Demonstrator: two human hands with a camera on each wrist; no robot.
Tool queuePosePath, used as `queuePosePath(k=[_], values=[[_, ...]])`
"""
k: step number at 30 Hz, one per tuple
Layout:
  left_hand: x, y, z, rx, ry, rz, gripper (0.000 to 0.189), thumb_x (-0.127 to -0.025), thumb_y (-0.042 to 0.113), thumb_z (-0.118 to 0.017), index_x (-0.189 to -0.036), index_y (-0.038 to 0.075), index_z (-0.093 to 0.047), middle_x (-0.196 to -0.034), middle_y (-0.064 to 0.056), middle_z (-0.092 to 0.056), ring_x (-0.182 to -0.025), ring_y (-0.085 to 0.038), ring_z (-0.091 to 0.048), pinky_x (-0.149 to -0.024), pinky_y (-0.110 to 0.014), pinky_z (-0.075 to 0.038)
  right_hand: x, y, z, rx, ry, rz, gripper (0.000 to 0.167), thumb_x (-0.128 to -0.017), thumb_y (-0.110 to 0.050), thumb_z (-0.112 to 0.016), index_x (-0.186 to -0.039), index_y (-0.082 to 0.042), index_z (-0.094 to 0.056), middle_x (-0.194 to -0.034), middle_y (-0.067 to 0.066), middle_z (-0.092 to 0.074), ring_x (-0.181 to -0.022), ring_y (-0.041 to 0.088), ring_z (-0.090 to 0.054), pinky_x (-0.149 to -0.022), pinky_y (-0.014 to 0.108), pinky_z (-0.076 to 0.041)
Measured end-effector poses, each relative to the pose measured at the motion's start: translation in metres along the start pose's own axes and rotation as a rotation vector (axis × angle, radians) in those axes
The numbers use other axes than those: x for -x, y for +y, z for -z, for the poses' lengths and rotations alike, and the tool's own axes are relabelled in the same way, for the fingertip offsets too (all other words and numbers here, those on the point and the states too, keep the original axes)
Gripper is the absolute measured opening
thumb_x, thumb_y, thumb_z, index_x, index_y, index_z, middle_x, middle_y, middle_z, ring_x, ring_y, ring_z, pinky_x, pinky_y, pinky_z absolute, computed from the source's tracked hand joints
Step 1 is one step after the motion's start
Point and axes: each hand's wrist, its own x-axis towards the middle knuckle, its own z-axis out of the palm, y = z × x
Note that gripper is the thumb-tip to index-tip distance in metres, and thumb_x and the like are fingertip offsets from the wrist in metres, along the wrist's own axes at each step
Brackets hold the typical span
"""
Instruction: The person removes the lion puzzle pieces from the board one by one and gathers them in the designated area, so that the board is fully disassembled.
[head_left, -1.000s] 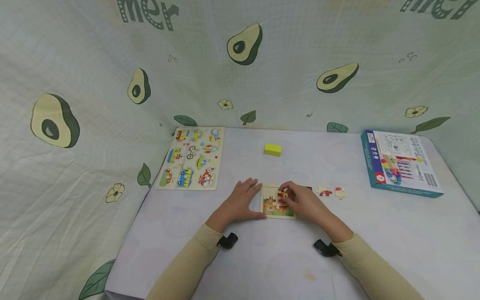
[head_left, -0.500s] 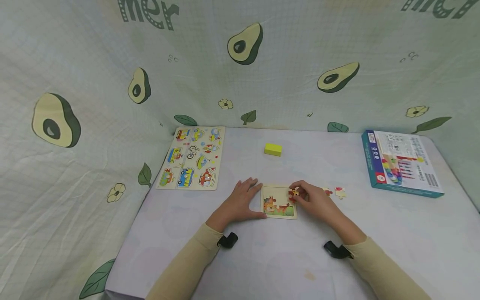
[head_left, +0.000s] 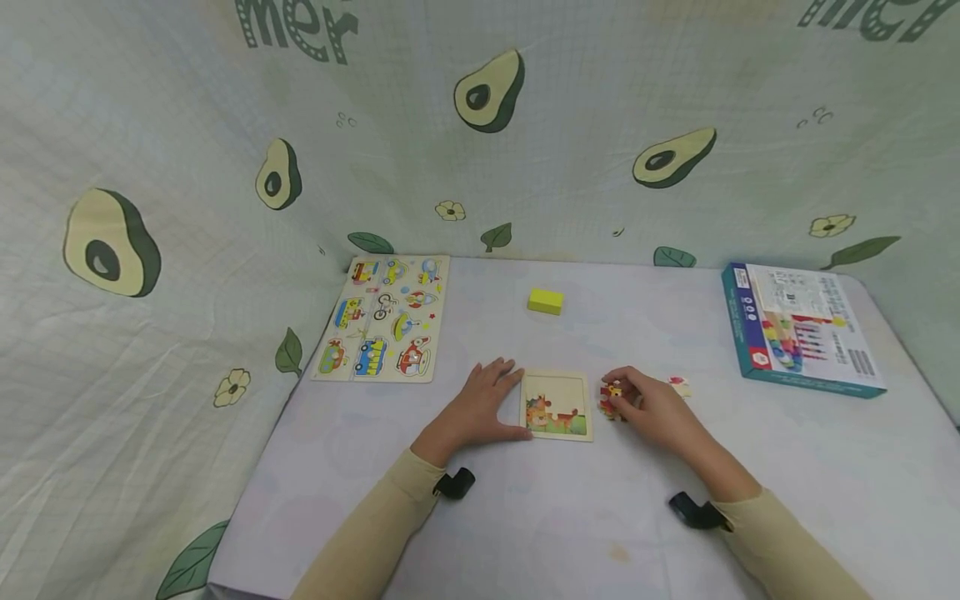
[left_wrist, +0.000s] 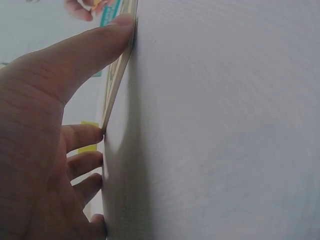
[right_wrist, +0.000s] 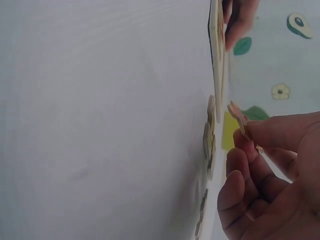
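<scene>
A small square puzzle tray (head_left: 555, 375) lies in front of me, its lower part filled with jigsaw pieces (head_left: 567, 423) showing an orange animal on green. My left hand (head_left: 480, 408) rests at the tray's left edge, fingers spread and thumb at the near left corner. In the left wrist view that thumb (left_wrist: 100, 45) lies against the tray's edge. Just right of the tray, my right hand (head_left: 654, 410) pinches a jigsaw piece (right_wrist: 240, 120) between thumb and forefinger. Below it, other loose pieces (right_wrist: 210, 145) lie on the table, partly hidden by the right hand in the head view.
Another loose puzzle piece (head_left: 680, 385) lies beyond the right hand. A yellow block (head_left: 545, 302) stands farther back. At the back left is a vehicle picture board (head_left: 381, 321); at the back right, a flat box (head_left: 806, 329). Avocado-print cloth (head_left: 555, 167) hangs behind the table.
My right hand has moved right from over the tray to beside it, carrying the jigsaw piece, so the tray's bare upper part now shows. The left hand has stayed put.
</scene>
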Motion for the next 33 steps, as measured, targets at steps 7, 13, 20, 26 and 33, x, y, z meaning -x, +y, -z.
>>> queuePosePath(k=[7,13,20,26,33], values=[[0.0,0.0,0.0,0.003,0.003,-0.004,0.103,-0.081,0.064,-0.077,-0.159,0.013,-0.035,-0.166,-0.007,-0.028,-0.156,-0.023,-0.015,-0.128,-0.043,-0.006,0.009,0.009,0.009,0.039,0.004,-0.038,0.028,-0.096,-0.017,-0.071,-0.124,-0.014,-0.065,-0.092,0.001,-0.068,-0.081,0.017,-0.059,-0.066,0.029,-0.05],[0.0,-0.002,-0.002,-0.002,0.005,-0.009,0.103,-0.081,0.065,-0.076,-0.159,0.013,-0.035,-0.166,-0.006,-0.028,-0.156,-0.023,-0.015,-0.128,-0.043,-0.006,0.016,0.018,0.017,0.061,-0.001,-0.048,0.028,-0.095,-0.014,-0.071,-0.122,-0.011,-0.065,-0.094,0.001,-0.067,-0.084,0.018,-0.059,-0.071,0.034,-0.051],[0.0,-0.002,-0.001,-0.006,0.005,-0.012,0.104,-0.08,0.066,-0.076,-0.16,0.013,-0.035,-0.166,-0.007,-0.028,-0.156,-0.023,-0.016,-0.128,-0.043,-0.006,0.023,0.025,0.025,0.083,-0.018,-0.057,0.027,-0.094,-0.013,-0.071,-0.121,-0.01,-0.066,-0.094,0.0,-0.066,-0.083,0.017,-0.057,-0.067,0.027,-0.049],[-0.001,-0.002,-0.001,-0.004,-0.003,-0.002,0.103,-0.081,0.065,-0.076,-0.16,0.014,-0.034,-0.166,-0.006,-0.027,-0.156,-0.023,-0.015,-0.128,-0.043,-0.006,0.026,0.027,0.029,0.061,-0.054,-0.062,0.03,-0.094,-0.014,-0.073,-0.123,-0.007,-0.066,-0.094,0.0,-0.065,-0.082,0.016,-0.054,-0.064,0.024,-0.047],[-0.001,-0.001,-0.001,0.005,-0.001,-0.006,0.103,-0.081,0.064,-0.077,-0.16,0.014,-0.034,-0.166,-0.006,-0.027,-0.156,-0.023,-0.015,-0.128,-0.043,-0.005,0.027,0.03,0.03,0.064,-0.046,-0.053,0.032,-0.093,-0.015,-0.074,-0.123,-0.005,-0.069,-0.096,0.0,-0.063,-0.082,0.016,-0.052,-0.063,0.024,-0.045]])
